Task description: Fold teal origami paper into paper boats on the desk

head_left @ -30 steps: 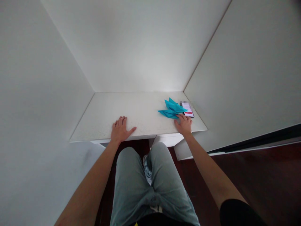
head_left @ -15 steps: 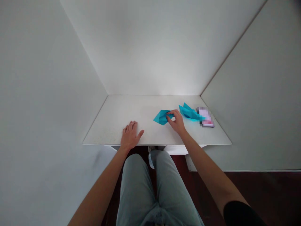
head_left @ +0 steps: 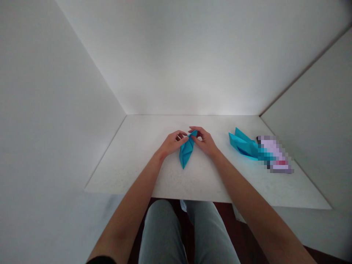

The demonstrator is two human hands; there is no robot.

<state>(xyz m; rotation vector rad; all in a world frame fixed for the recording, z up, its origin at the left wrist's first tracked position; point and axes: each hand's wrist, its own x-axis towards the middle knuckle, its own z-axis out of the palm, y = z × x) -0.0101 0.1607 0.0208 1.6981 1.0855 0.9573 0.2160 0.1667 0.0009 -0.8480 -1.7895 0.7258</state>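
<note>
A folded blue paper (head_left: 186, 151) with creased facets is at the middle of the white table, one pointed end toward me. My left hand (head_left: 175, 142) pinches its upper left edge between thumb and fingers. Around its far tip, my right hand (head_left: 204, 140) has thumb and fingers closed on the paper from the right. The fingertips partly cover the top of the folds. A second folded blue paper piece (head_left: 243, 145), with two raised points, lies to the right, apart from both hands.
Beside the second paper piece is a pixelated phone-like object (head_left: 275, 154), which the paper's right end overlaps. White walls enclose the white table (head_left: 132, 161) at the back and both sides. My legs (head_left: 162, 234) are below its front edge.
My left hand has lifted off the table and moved right to grip the paper. The paper has turned so a point faces me. The view has come closer to the table.
</note>
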